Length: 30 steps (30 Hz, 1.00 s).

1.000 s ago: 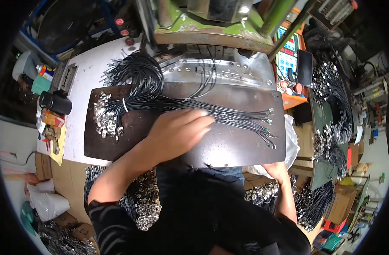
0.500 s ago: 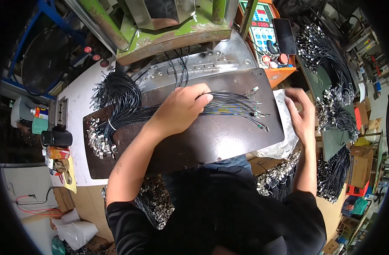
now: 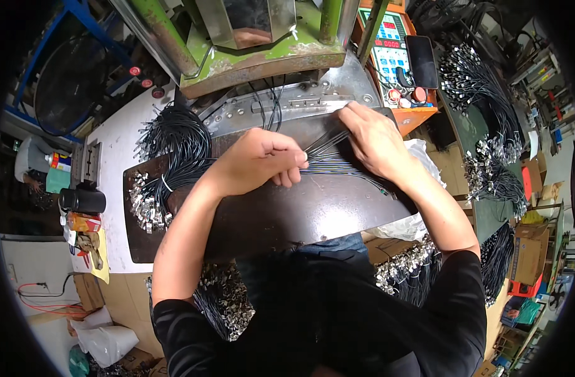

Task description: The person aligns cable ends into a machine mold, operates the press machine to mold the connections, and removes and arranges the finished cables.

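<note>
Now the right hand (image 3: 378, 143) is over the board (image 3: 256, 232), at the right of centre; half a second ago it was apart from the cables, beside the plastic bag (image 3: 397, 229) at the right edge of the board. That puts both hands at the cables (image 3: 337, 168), so the work there has passed from one hand to two. The cables lie across the middle of the frame, from metal connectors (image 3: 150, 210) and a white tie (image 3: 167, 182) at the left toward the right end of the board. The left hand (image 3: 256, 157), near the centre, is curled narrow, and its thumb and forefinger seem to pinch some strands where they draw together. From there a few strands slant up and right to the right hand, whose fingers are bent down over them; I cannot tell whether they grip. The right hand hides most of the free ends, which lay in view before, though lower strands run on past it toward the lower right. A dark coil (image 3: 187, 129) sits at the upper left, and the green press (image 3: 262, 69) stands at the top.
</note>
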Each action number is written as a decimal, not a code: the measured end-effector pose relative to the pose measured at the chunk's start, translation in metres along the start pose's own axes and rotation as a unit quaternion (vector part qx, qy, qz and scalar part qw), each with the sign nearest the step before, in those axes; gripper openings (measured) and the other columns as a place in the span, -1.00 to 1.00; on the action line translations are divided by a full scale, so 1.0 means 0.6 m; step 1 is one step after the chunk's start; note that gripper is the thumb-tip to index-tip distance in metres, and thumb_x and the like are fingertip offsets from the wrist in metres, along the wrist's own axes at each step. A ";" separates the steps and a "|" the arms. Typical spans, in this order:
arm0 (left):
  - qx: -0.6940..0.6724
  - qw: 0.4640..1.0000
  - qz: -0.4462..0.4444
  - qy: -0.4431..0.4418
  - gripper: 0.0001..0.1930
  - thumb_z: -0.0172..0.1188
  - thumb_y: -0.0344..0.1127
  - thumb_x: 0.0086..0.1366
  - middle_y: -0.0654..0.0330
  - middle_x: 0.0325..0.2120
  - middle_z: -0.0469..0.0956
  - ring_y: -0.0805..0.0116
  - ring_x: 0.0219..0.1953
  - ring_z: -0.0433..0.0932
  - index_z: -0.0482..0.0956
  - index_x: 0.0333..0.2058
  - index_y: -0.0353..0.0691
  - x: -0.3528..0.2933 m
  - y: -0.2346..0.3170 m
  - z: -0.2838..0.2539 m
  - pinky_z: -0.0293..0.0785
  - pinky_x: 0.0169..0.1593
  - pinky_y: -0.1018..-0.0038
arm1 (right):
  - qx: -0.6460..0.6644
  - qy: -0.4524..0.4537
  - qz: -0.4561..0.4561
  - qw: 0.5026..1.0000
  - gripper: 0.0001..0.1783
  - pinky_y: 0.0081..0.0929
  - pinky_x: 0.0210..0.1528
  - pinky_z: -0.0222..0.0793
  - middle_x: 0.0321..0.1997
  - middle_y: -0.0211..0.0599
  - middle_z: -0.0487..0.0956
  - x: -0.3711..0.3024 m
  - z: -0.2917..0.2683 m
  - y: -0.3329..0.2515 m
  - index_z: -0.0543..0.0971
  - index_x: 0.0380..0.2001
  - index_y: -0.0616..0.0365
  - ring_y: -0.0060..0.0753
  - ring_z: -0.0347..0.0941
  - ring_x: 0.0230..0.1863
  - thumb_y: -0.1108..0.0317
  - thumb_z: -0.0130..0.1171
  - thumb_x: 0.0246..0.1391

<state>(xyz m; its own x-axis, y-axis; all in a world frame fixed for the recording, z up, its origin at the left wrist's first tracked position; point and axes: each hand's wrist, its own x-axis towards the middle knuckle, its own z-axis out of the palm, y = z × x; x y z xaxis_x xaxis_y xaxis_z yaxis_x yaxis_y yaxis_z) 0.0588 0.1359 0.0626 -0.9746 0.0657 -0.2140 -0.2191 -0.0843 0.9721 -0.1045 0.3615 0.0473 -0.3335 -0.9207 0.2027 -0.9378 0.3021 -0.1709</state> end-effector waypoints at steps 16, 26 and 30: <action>0.264 0.896 0.338 0.114 -0.80 0.36 -0.43 0.40 0.09 -0.22 0.73 0.24 -0.31 0.64 0.79 -0.05 -0.32 0.043 -0.014 -0.017 0.63 -0.06 0.47 | 0.563 -0.298 0.112 0.763 -0.74 -0.48 -0.10 0.46 -0.23 -0.33 0.62 0.064 -0.030 -0.026 0.63 0.01 0.26 -0.40 0.55 -0.25 0.45 0.18 0.30; 0.190 0.964 0.169 0.083 -0.81 0.30 -0.40 0.43 0.16 -0.37 0.74 0.42 -0.39 0.56 0.79 -0.13 -0.38 0.025 -0.055 -0.043 0.56 -0.22 0.50 | 0.165 0.019 -0.017 0.986 -0.55 -0.39 0.03 0.46 -0.06 -0.16 0.61 0.085 0.070 0.063 0.58 0.20 0.29 -0.20 0.54 -0.09 0.37 0.31 0.30; 0.069 0.983 0.122 0.115 -0.77 0.31 -0.34 0.44 0.20 -0.41 0.73 0.47 -0.43 0.52 0.78 -0.16 -0.44 0.011 -0.058 -0.051 0.50 -0.30 0.50 | 0.214 -0.039 -0.021 0.976 -0.58 -0.38 0.01 0.46 -0.10 -0.17 0.61 0.082 0.076 0.058 0.60 0.17 0.29 -0.21 0.54 -0.11 0.36 0.32 0.30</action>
<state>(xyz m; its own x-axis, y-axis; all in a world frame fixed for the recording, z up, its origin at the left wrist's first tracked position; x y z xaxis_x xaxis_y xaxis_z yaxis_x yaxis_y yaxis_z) 0.0586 0.1089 0.0247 -0.9856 -0.1669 0.0273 0.0163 0.0667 0.9976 -0.1490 0.3153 0.0071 -0.2714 -0.9511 0.1476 -0.8187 0.1476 -0.5549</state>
